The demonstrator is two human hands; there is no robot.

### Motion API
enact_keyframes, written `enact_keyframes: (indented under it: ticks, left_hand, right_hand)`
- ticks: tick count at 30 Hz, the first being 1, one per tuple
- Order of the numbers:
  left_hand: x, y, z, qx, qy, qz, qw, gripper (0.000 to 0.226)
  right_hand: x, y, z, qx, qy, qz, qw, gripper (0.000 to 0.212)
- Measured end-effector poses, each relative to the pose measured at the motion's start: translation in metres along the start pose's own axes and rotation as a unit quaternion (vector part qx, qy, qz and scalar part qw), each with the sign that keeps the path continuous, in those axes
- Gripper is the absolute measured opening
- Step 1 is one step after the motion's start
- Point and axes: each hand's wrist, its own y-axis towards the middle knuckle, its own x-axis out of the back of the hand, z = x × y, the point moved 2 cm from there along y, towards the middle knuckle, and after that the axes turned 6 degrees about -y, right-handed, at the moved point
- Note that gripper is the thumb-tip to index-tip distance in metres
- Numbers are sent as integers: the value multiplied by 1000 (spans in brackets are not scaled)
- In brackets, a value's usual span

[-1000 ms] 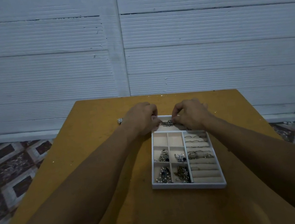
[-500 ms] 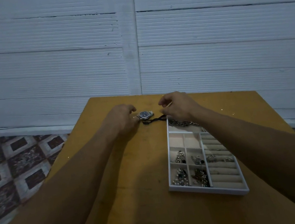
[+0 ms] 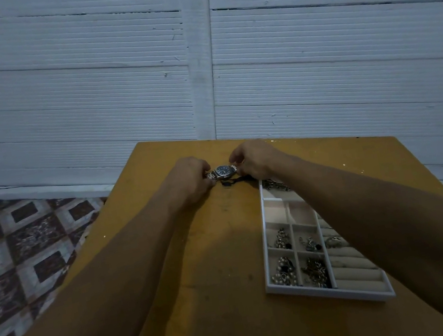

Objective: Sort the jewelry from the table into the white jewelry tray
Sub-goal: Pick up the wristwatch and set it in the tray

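Silver-toned watch [image 3: 223, 171], one, ends pinched by left hand [image 3: 190, 181] and right hand [image 3: 254, 162]; one white jewelry tray [image 3: 323, 293] nearby.

Left grip [image 3: 191, 177], right grip [image 3: 254, 162], close together (both pinching)

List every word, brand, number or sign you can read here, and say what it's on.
No text can be read.
Dial of the watch: any markings are too small and blurred to read.
On the white jewelry tray, the table and the wall: no writing shows.
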Motion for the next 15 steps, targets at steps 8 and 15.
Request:
enact_keyframes:
  ticks: [8, 15]
  left_hand:
    - [2, 1, -1, 20, 0, 12, 1000, 30]
    - [7, 7, -1, 141, -223, 12, 965, 17]
  right_hand:
    - [-1, 2, -3, -6, 13, 10, 1000, 49]
    - [13, -7, -27, -26, 49, -15, 998, 47]
